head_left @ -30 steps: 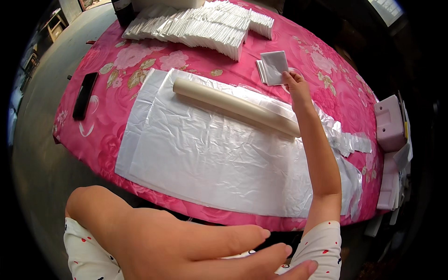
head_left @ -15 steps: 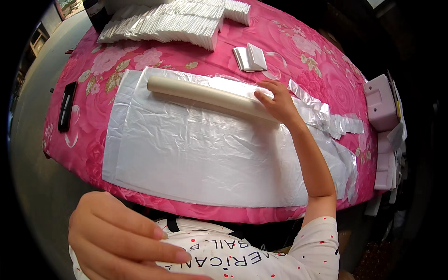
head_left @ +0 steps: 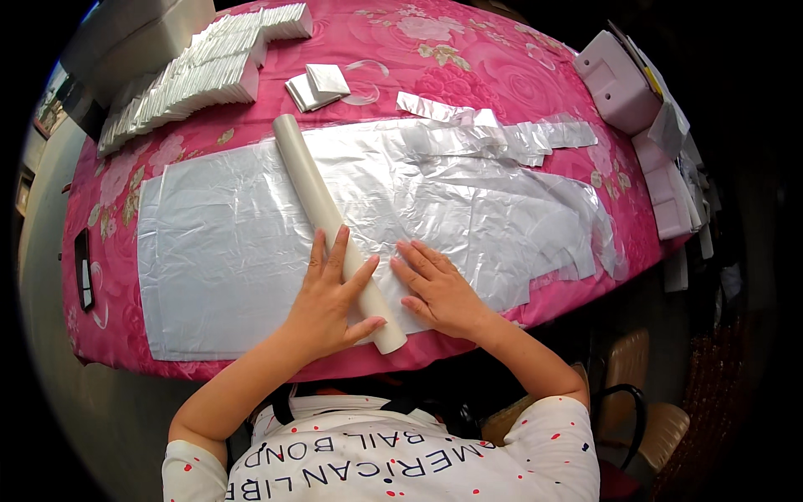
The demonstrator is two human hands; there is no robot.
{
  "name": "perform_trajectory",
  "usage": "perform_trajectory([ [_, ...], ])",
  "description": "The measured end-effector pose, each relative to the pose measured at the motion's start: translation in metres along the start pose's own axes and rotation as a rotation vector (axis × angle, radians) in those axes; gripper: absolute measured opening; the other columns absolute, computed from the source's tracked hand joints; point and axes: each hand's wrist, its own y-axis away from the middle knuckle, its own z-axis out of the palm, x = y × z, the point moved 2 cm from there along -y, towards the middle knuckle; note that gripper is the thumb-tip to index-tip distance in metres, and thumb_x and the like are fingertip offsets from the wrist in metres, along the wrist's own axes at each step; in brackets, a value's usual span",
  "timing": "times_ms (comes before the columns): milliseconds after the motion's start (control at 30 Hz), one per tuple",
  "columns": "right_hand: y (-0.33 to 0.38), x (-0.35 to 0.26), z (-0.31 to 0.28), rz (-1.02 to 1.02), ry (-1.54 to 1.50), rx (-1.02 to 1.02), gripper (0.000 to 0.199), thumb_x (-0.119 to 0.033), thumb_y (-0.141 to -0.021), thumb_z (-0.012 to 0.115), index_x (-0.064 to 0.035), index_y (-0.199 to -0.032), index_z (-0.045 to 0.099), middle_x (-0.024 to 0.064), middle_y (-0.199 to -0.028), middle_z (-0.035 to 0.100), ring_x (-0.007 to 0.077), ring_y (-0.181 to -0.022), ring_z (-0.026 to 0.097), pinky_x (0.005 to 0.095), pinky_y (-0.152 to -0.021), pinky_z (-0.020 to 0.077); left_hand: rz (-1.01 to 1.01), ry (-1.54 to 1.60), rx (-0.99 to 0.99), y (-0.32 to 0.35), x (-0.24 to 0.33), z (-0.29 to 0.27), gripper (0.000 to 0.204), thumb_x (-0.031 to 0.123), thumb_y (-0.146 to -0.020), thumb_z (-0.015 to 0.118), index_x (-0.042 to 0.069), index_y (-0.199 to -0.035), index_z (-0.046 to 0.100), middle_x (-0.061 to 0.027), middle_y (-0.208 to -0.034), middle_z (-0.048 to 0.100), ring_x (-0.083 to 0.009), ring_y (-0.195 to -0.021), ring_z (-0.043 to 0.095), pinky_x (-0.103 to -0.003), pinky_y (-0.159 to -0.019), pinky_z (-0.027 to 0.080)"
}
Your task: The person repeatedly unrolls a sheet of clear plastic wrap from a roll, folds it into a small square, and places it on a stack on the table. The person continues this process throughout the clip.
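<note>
A long off-white tube [head_left: 314, 180] lies slantwise across a stack of thin, shiny white plastic sheets [head_left: 226, 251], its near end by the table's front edge. My left hand [head_left: 330, 299] rests on the tube's near half, fingers spread. Just right of the tube, my right hand [head_left: 435, 289] lies on the plastic with its fingers stretched out, apart from the tube. The sheets' right end is uneven and crumpled, with loose shiny strips [head_left: 535, 138] along the far side.
Rows of folded white packets [head_left: 188, 75] stand at the far left beside a pale box [head_left: 138, 42]. Two or so folded pieces [head_left: 318, 86] lie beyond the tube. A black case [head_left: 83, 269] is at the left edge, pinkish foam boxes [head_left: 619, 84] at the right. Chairs [head_left: 627, 376] stand near right.
The tube has turned from lying crosswise to pointing toward me. My left hand has come down onto it from near the camera. My right hand has left it for the plastic.
</note>
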Motion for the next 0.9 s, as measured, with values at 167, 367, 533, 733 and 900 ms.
perform_trajectory([
  [167, 0.045, 0.097, -0.029, 0.224, 0.166, 0.118, 0.053, -0.031, -0.091, 0.046, -0.0046, -0.136, 0.037, 0.0126, -0.145, 0.030, 0.0282, -0.135, 0.026, 0.0382, -0.110, 0.0203, 0.102, -0.061, -0.120, -0.017, 0.037, 0.012, 0.066, 0.049, -0.071, 0.066, 0.009, -0.122, 0.055, -0.0248, -0.145, 0.020, -0.0513, -0.133, 0.005, -0.059, -0.104, 0.019],
  [367, 0.130, 0.213, -0.075, 0.643, 0.379, 0.240, 0.049, -0.028, -0.092, 0.042, -0.0005, -0.133, 0.040, 0.0171, -0.141, 0.036, 0.0313, -0.132, 0.031, 0.0451, -0.108, 0.0206, 0.152, -0.123, -0.231, -0.020, 0.065, 0.027, 0.074, 0.056, -0.073, 0.061, 0.007, -0.128, 0.048, -0.0244, -0.146, 0.019, -0.0469, -0.135, 0.009, -0.063, -0.102, 0.017],
  [533, 0.158, 0.223, -0.118, 1.118, 0.935, 0.331, 0.043, -0.020, -0.087, 0.049, 0.0017, -0.125, 0.048, 0.0206, -0.131, 0.045, 0.0368, -0.128, 0.034, 0.0486, -0.107, 0.0209, 0.108, 0.190, 0.008, -0.018, 0.057, 0.032, 0.080, 0.049, -0.076, 0.060, 0.004, -0.136, 0.035, -0.0273, -0.147, 0.010, -0.0470, -0.136, 0.006, -0.055, -0.107, 0.014],
  [733, 0.054, 0.084, -0.040, 0.229, -0.066, 0.235, 0.049, -0.020, -0.084, 0.059, 0.0004, -0.127, 0.047, 0.0197, -0.136, 0.041, 0.0351, -0.131, 0.031, 0.0410, -0.107, 0.0252, 0.137, 0.017, -0.082, -0.022, 0.059, 0.035, 0.072, 0.046, -0.077, 0.061, 0.000, -0.129, 0.043, -0.0266, -0.145, 0.018, -0.0457, -0.135, 0.011, -0.054, -0.107, 0.017],
  [900, 0.050, 0.092, -0.023, 0.195, 0.132, 0.211, 0.053, -0.028, -0.087, 0.053, -0.0021, -0.132, 0.042, 0.0163, -0.141, 0.036, 0.0308, -0.132, 0.031, 0.0394, -0.108, 0.0243, 0.116, -0.039, -0.125, -0.024, 0.063, 0.033, 0.069, 0.043, -0.075, 0.061, -0.001, -0.126, 0.045, -0.0254, -0.144, 0.021, -0.0453, -0.135, 0.011, -0.052, -0.108, 0.016],
])
